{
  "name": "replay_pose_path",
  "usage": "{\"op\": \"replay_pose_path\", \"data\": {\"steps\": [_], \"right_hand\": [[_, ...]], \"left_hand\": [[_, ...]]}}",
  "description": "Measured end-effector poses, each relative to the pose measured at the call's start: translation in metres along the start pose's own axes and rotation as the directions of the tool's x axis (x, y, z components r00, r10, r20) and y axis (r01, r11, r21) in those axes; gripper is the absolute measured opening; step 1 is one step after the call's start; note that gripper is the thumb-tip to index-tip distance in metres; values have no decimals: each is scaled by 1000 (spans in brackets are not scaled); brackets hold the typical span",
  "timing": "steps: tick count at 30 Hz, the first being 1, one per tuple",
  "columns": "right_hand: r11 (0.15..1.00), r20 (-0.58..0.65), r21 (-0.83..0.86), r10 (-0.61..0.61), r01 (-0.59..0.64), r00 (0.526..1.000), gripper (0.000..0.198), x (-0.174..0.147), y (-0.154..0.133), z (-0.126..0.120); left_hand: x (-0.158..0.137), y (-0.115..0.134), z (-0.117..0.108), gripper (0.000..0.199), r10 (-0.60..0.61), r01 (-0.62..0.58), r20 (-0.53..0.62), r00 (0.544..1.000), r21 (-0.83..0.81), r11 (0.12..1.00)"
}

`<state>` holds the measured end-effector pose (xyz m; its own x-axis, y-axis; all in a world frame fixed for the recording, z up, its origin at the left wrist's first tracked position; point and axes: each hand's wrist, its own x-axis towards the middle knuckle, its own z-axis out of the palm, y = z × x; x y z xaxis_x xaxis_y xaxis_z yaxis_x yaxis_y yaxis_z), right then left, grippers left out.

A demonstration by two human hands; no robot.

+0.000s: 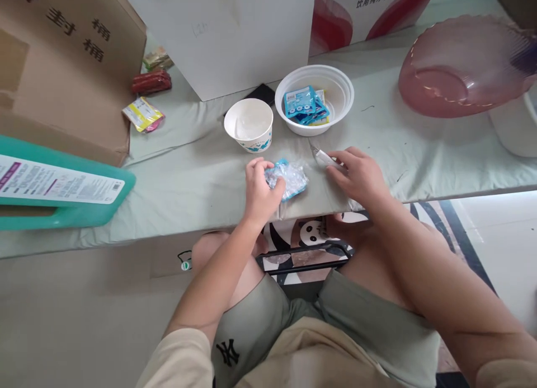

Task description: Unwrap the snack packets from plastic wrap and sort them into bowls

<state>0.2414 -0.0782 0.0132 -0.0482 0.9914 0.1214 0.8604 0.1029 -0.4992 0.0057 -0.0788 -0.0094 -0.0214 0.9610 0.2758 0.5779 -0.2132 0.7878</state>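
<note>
My left hand (263, 189) grips the left side of a crinkled clear-and-blue plastic packet (293, 180) lying near the table's front edge. Its fingers curl over the far side and the thumb rests on the near side. To the right, my right hand (361, 174) is closed around a white-handled utility knife (325, 157), its blade pointing away to the upper left, apart from the packet. Just beyond my left hand stands a white paper cup (257, 144) with a blue pattern. Behind the packet is a white bowl (342, 119) holding several blue sachets (300, 101).
A green jug (126, 181) and a cardboard box (62, 97) stand at left, with small snack packs (145, 115) beside the box. A white box (251, 41) and a red-and-white carton (369, 18) line the back. A pink translucent basin (453, 80) is at right.
</note>
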Motion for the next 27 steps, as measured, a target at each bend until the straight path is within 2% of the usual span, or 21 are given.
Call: {"op": "replay_pose_path", "data": {"steps": [4,6,9,12,18,22,27], "right_hand": [[1000,-62,5,-2,2,998,34,-6,9,2],[1000,-78,-2,-11,11,997,34,-10,15,4],[999,-85,-37,-28,25,996,33,-13,21,8],[995,-92,-82,-61,53,994,33,-13,22,10],[985,-56,-102,-144,138,988,33,-17,24,11],[980,-72,-118,-171,161,983,35,-18,26,12],[985,-68,-101,-145,138,987,35,-17,27,15]], "left_hand": [[-2,-8,-4,22,148,-152,59,987,85,985],[-6,-9,-3,28,201,-207,72,977,93,974],[-11,-6,-1,46,242,-253,102,965,119,960],[-12,-3,1,51,236,-254,124,964,163,953],[-10,2,-3,40,188,-214,142,972,206,955],[-8,-2,0,22,179,-186,53,982,197,963],[-5,-7,8,6,173,-169,-29,984,107,980]]}}
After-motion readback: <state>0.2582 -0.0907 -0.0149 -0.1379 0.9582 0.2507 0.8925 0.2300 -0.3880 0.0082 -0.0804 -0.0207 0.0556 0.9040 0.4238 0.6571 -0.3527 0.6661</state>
